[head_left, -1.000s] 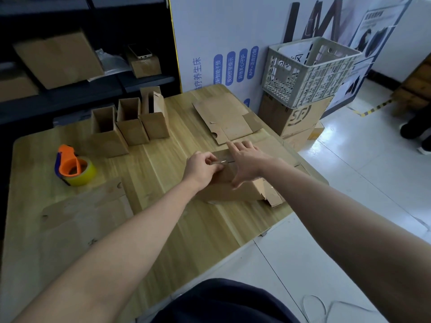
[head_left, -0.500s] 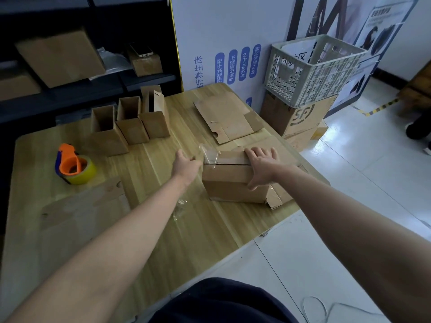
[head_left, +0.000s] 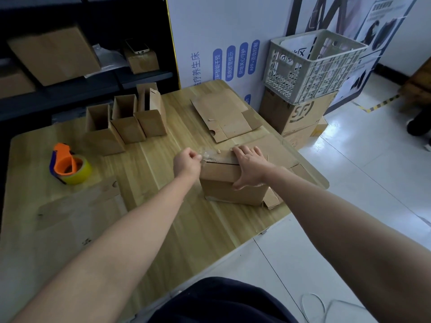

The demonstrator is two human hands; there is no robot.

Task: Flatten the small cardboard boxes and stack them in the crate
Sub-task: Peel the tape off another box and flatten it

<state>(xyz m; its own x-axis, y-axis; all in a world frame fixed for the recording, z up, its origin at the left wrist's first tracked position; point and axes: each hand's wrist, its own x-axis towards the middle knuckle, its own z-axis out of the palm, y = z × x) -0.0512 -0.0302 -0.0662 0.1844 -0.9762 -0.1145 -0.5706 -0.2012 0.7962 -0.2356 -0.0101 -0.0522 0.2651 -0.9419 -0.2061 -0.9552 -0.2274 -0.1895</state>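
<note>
Taped box [head_left: 224,180] near the table's [head_left: 163,229] right edge.
Left hand [head_left: 186,162] pinches clear tape [head_left: 207,155] at its top-left corner; right hand [head_left: 250,166] presses its top, fingers straight.

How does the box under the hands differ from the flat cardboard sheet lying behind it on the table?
The box is assembled, standing as a block on the table; the flat sheet lies unfolded, flaps spread. The box is being handled: the right hand presses on its top and the left hand pinches clear tape at its top edge; the flat sheet is untouched. Both are plain brown cardboard.
</note>
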